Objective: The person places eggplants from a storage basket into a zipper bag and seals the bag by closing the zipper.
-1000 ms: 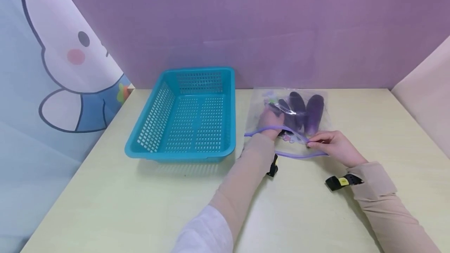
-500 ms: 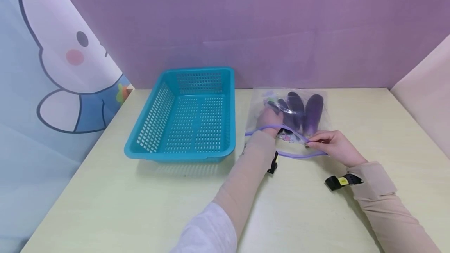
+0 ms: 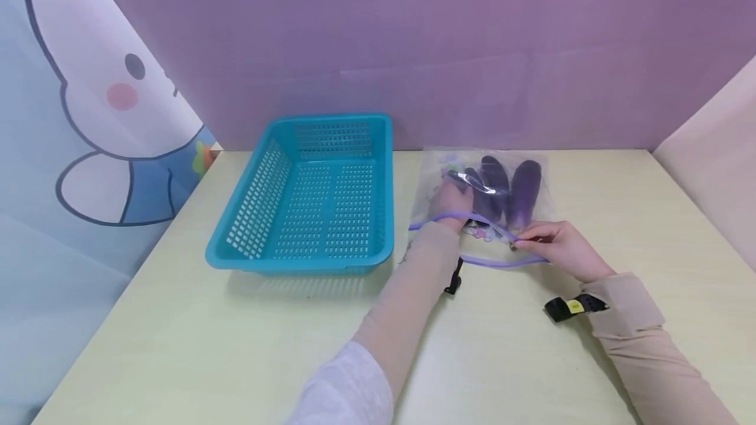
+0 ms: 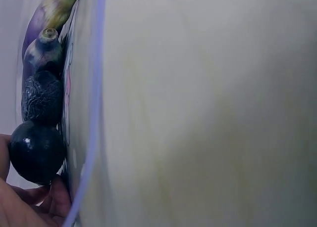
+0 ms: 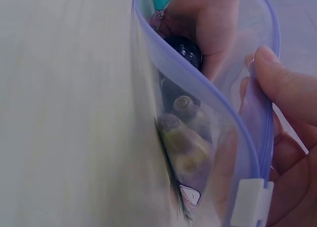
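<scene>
A clear zip bag [image 3: 430,172] with purple edging lies on the table, several dark purple eggplants inside it. My left hand [image 3: 451,202] reaches in through the bag's mouth and shows through the film. Its thumb and fingers grip the round, dark end of the leftmost eggplant [image 4: 37,153], which lies beside a wrinkled dark one [image 4: 42,98]. At the right end of the mouth, my right hand [image 3: 558,246] pinches the purple edge between thumb and fingers, and the mouth gapes. Close to that hand sits the bag's white slider [image 5: 250,202]. The rightmost eggplant [image 3: 525,192] has its stem end towards my right hand.
A blue-green plastic basket [image 3: 386,215] with perforated sides stands left of the bag, with nothing in it. Behind the pale table [image 3: 236,353] rises a purple backdrop [image 3: 366,31]. A cloth with a cartoon rabbit [image 3: 88,117] hangs at the left.
The head view has shifted very slightly. Both hands keep their places, the left in the bag at the eggplant and the right at the bag's edge.
</scene>
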Available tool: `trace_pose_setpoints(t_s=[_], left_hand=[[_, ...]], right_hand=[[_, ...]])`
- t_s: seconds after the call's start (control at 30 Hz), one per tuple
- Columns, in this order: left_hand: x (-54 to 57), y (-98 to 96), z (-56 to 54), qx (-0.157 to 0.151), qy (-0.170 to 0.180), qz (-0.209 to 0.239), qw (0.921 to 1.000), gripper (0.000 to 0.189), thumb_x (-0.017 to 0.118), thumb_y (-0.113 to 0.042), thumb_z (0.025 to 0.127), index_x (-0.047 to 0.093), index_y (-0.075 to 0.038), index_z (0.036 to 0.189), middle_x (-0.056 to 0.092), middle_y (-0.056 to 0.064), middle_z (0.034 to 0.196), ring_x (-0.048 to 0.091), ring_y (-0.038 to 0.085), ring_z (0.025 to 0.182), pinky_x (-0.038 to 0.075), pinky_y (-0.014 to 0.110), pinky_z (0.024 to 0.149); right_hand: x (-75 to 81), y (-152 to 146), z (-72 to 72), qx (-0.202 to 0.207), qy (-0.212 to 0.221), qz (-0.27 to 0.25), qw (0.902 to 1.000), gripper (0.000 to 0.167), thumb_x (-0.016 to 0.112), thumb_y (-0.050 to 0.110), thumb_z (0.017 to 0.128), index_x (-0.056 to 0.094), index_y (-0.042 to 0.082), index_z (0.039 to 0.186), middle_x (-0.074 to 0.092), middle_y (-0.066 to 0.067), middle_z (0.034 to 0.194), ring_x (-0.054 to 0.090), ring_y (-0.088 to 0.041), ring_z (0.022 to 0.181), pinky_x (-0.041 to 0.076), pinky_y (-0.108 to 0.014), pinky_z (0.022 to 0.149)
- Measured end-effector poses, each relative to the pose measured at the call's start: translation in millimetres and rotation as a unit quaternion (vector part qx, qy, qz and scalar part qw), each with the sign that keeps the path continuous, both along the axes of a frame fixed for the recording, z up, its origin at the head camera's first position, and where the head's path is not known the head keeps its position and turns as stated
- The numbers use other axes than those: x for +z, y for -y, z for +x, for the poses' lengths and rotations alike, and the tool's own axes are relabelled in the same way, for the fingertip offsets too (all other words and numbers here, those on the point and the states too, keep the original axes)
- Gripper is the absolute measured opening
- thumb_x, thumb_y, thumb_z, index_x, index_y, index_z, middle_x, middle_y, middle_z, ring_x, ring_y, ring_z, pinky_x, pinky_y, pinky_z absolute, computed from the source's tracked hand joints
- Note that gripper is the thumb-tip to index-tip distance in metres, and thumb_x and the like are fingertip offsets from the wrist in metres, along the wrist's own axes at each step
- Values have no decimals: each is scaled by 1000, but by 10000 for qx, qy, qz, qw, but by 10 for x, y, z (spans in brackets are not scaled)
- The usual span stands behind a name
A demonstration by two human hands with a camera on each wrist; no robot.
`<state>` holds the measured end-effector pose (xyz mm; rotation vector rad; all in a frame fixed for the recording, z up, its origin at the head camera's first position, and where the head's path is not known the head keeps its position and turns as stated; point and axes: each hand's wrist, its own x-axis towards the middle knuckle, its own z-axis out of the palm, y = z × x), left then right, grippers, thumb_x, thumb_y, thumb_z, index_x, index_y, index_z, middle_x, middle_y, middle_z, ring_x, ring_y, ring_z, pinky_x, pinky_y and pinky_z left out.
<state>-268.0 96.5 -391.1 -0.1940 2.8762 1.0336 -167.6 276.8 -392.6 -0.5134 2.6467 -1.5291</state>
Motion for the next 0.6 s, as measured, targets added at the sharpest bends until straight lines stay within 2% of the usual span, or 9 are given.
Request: trace_pose_setpoints(t_s=[0.1,0.23,0.4,0.5,0.6], left_hand=[[1,5,19,67,1,-163,9998,40,48,-46,95,66,-13,110,68,4,101,63,20,90,51,33,79],[6,-2,33,175,-5,-247,9995,44,45,-47,96,63,-11,115,67,6,102,64,21,89,51,33,78],[35,-18,79,225,-66,126,9996,43,47,-45,95,61,-12,120,69,6,102,65,22,91,51,33,80],[60,-14,121,144,-156,388,9990,37,50,-38,95,62,-12,118,70,6,100,65,23,92,51,33,81],[83,-8,160,66,-287,660,9974,37,54,-29,93,57,-13,127,71,6,94,65,22,88,52,31,78]], right_hand=[[6,12,10,-5,61,-64,10000,17,66,3,86,68,-12,94,68,18,83,59,4,75,49,-17,60],[-1,8,5,2,-42,-89,10000,15,66,1,86,68,-12,93,68,17,83,59,4,75,49,-15,61],[5,-7,11,12,-158,-124,9998,14,66,-2,85,67,-13,92,68,17,83,59,5,76,49,-13,62],[11,-5,17,-40,-101,-71,9999,15,67,0,85,68,-12,92,69,17,83,59,5,76,49,-14,62],[7,-8,12,-48,-58,-43,10000,15,66,1,86,68,-12,93,68,17,83,59,5,76,50,-15,62]])
